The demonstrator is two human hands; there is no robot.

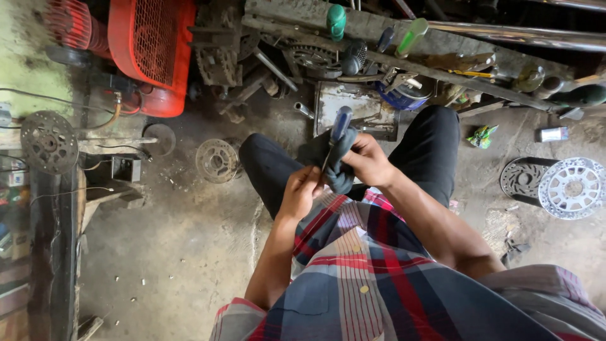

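A cluttered workshop floor (pixel 189 240). Over the seated person's knees, the screwdriver (pixel 334 136) slants handle-up, shaft running down into the left hand (pixel 302 189); the right hand (pixel 366 159) clasps a dark rag (pixel 341 177) around it.

The screwdriver (pixel 334 142) tip is hidden between the left hand (pixel 300 191) and the dark cloth (pixel 341 170), which also covers the right hand (pixel 368 161) fingers partly.
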